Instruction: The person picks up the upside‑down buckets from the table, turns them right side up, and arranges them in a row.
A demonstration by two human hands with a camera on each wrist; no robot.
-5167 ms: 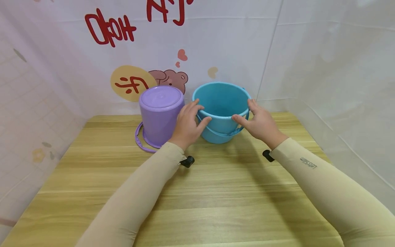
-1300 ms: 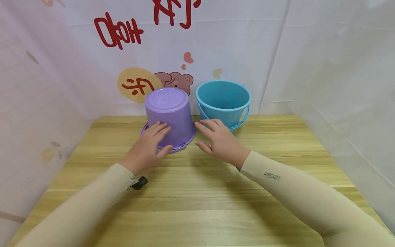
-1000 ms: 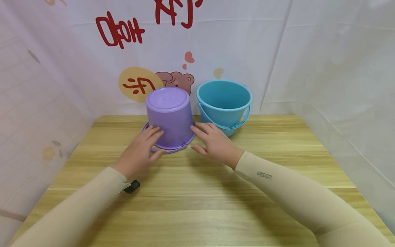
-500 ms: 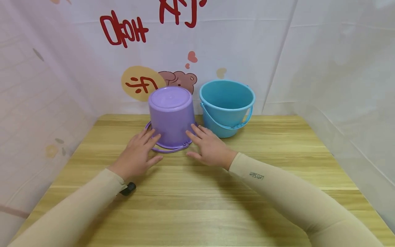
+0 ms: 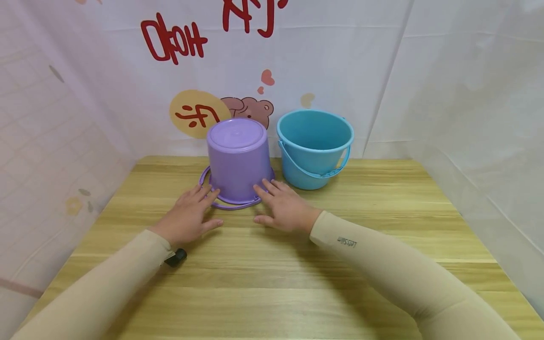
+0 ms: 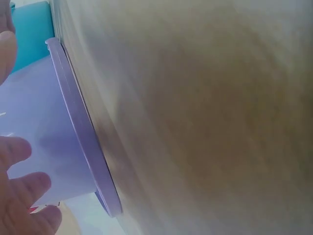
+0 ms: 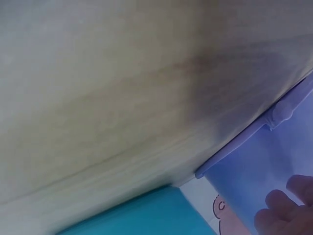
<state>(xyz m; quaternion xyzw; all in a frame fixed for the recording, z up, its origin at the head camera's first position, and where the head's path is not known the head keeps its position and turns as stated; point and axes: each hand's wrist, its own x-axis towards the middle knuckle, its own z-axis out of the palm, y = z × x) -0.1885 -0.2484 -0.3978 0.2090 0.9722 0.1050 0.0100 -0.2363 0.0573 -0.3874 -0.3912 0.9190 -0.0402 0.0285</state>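
Observation:
A purple bucket [image 5: 239,163] stands upside down on the wooden table, its base up and its handle lying round the rim on the tabletop. To its right a light blue bucket [image 5: 312,160] stands upright, mouth up, handle hanging down its front. My left hand [image 5: 187,217] is at the near left of the purple bucket, fingers spread and holding nothing. At the near right, the spread fingers of my right hand [image 5: 288,208] overlap the bucket's lower edge in the head view. Both wrist views show fingertips in front of the purple wall [image 6: 44,132], with the blue bucket [image 7: 146,215] beyond.
The wooden table [image 5: 255,283] runs from the buckets to the front. Behind it hangs a white printed cloth [image 5: 340,56] with red characters and a bear. Pale cloth walls [image 5: 480,141] border the table on both sides.
Five seconds ago both hands were at the blue bucket's rim; they have let go and moved left before the purple bucket. Over the last second they have drawn slightly back and lower.

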